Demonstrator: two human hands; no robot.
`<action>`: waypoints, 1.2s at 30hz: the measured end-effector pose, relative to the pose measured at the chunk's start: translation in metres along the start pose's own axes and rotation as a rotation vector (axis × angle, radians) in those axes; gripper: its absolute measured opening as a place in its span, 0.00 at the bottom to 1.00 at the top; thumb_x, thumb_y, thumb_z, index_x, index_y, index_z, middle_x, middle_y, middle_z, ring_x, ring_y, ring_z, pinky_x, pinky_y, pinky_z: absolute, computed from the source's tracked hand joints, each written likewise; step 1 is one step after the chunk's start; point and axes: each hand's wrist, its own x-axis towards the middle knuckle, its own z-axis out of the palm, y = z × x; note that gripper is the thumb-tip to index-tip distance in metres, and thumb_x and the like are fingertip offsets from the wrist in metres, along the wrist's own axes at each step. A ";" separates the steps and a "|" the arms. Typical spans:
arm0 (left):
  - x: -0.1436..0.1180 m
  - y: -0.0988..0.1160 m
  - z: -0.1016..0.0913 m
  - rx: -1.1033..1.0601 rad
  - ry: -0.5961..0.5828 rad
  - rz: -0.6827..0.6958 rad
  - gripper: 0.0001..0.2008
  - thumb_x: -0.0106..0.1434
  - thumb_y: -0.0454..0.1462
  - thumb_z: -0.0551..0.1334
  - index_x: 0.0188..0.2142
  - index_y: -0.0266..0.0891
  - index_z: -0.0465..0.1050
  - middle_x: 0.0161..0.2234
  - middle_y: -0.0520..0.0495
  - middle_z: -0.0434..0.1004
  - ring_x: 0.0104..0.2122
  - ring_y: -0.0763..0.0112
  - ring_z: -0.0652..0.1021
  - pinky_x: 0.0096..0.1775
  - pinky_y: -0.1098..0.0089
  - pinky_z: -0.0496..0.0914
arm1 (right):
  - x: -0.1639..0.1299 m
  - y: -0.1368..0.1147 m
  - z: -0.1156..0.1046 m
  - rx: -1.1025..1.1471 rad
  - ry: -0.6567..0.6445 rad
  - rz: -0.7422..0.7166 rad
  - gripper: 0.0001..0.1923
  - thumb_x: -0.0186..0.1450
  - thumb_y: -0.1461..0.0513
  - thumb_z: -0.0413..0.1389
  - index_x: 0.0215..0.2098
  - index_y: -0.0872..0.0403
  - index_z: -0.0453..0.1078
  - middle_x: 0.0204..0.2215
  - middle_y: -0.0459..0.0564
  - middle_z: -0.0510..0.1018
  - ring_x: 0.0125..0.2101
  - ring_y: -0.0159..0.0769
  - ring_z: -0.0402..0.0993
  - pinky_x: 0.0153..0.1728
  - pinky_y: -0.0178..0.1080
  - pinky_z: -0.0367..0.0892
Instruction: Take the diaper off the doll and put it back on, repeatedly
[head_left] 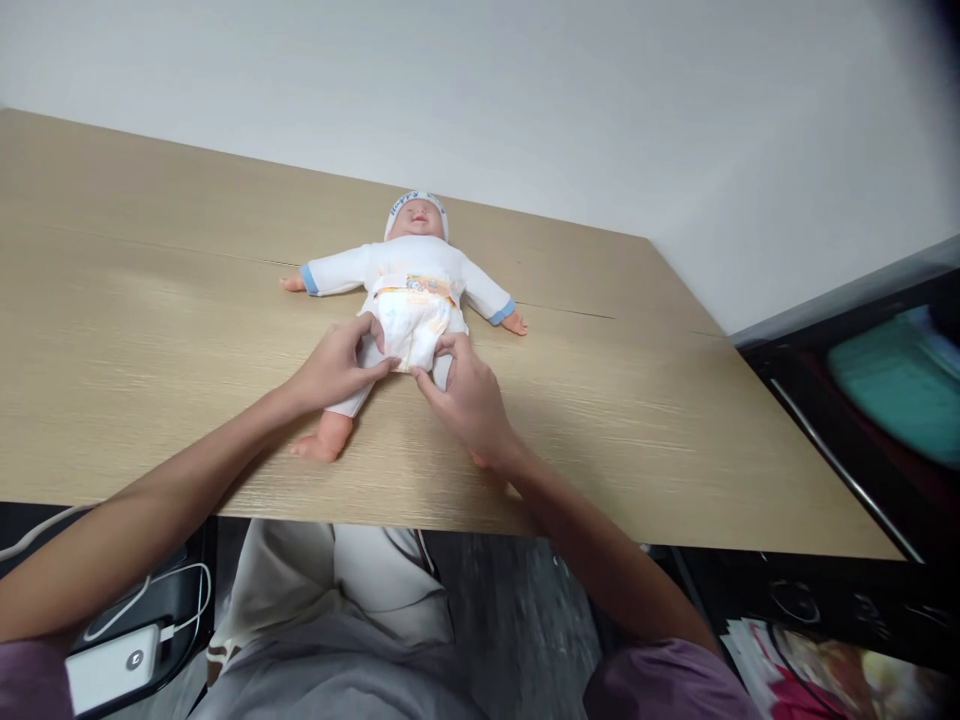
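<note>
Doll (409,275) lay on its back at frame centre on the wooden surface (150,330), head toward the wall. My left hand (337,365) pinched the diaper (411,325) at its lower left edge; my right hand (469,395) pinched the lower right. Risk, as judged: uneven pull could skew the diaper or drag the light doll toward the near edge.

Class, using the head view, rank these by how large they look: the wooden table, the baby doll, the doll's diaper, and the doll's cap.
1. wooden table
2. baby doll
3. diaper
4. cap
The cap lies farthest from the camera, which shrinks it slightly.
</note>
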 end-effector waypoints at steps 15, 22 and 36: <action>-0.008 0.003 0.001 -0.152 0.085 -0.189 0.23 0.63 0.50 0.80 0.49 0.41 0.80 0.44 0.46 0.84 0.41 0.60 0.79 0.44 0.60 0.71 | -0.002 0.002 -0.019 0.047 -0.003 0.023 0.12 0.74 0.50 0.66 0.44 0.48 0.81 0.42 0.49 0.91 0.32 0.42 0.79 0.39 0.45 0.68; -0.001 0.001 -0.005 -0.218 -0.056 -0.245 0.25 0.65 0.58 0.76 0.47 0.41 0.84 0.40 0.46 0.83 0.38 0.59 0.78 0.42 0.60 0.69 | 0.003 0.001 -0.018 0.108 -0.041 0.069 0.18 0.73 0.45 0.64 0.41 0.50 0.81 0.39 0.50 0.88 0.33 0.41 0.75 0.38 0.43 0.65; -0.005 0.004 0.000 -0.257 -0.022 -0.190 0.23 0.68 0.54 0.74 0.52 0.40 0.80 0.50 0.42 0.84 0.49 0.54 0.81 0.54 0.56 0.73 | 0.000 -0.002 -0.013 0.087 -0.012 0.058 0.16 0.74 0.46 0.62 0.38 0.49 0.78 0.37 0.50 0.84 0.38 0.45 0.76 0.41 0.45 0.69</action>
